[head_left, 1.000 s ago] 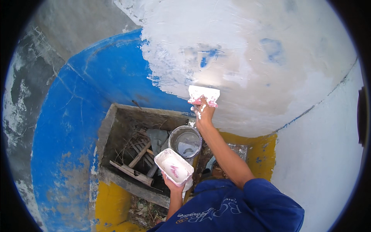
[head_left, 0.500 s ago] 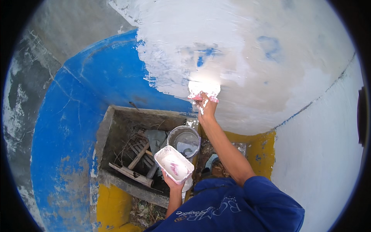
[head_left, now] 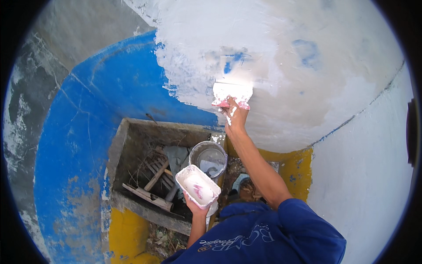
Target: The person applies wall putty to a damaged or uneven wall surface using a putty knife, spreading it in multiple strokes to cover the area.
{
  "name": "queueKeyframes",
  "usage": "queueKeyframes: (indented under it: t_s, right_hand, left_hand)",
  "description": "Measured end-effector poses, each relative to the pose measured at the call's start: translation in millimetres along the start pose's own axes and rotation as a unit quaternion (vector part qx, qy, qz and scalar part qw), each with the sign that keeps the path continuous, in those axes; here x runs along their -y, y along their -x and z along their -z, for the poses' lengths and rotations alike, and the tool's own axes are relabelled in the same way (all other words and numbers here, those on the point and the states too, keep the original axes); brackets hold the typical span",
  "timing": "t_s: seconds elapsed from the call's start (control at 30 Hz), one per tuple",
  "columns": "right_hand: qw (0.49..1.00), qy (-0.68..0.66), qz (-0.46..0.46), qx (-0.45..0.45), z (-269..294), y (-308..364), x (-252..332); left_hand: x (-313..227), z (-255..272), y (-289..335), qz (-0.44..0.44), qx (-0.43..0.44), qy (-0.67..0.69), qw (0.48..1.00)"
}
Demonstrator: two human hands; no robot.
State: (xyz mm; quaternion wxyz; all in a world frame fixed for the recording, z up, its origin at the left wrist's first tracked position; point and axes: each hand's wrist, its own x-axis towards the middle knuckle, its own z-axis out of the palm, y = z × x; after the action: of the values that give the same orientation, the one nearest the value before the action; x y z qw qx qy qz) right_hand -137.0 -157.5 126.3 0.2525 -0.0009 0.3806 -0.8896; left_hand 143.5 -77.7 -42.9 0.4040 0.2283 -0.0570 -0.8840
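Observation:
My right hand (head_left: 235,118) is raised against the wall and grips a wide putty knife (head_left: 232,93) with a pink handle. Its blade lies flat on the wall, at the edge where fresh white putty (head_left: 263,53) meets blue paint (head_left: 118,83). My left hand (head_left: 196,207) holds a white rectangular tub (head_left: 197,186) from below, at waist height. White putty with pink smears lies in the tub. A few blue patches still show through the white coat above the blade.
A concrete trough (head_left: 132,145) sits below the wall, holding wooden sticks, rags and debris. A grey bucket (head_left: 208,157) stands on its right end. Yellow paint (head_left: 294,169) covers the wall base. A plain white wall runs along the right.
My right hand has slid the putty knife upward along the wall, spreading white putty. The tub in my left hand has stayed roughly in place.

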Motion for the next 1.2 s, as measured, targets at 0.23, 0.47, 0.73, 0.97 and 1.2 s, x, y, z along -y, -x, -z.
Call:
queueKeyframes:
  t_s: [0.23,0.47,0.73,0.97,1.2]
  right_hand:
    - [0.998,-0.01,-0.013,-0.06,28,-11,-24]
    - [0.999,-0.017,0.019,-0.044,3,-13,-2]
    - [0.999,-0.004,0.034,-0.023,-26,-5,24]
    - [0.999,0.006,0.037,-0.012,-40,-5,37]
    - [0.999,-0.01,0.037,0.001,-61,-2,57]
  left_hand:
    - [1,-7,6,-0.036,0.033,-0.054,0.997]
    - [-3,-8,9,-0.02,0.032,-0.023,0.999]
    - [-1,-13,10,-0.044,0.051,-0.041,0.997]
    - [-2,-16,9,-0.019,0.026,-0.009,0.999]
    - [2,-12,4,-0.016,0.019,-0.018,1.0]
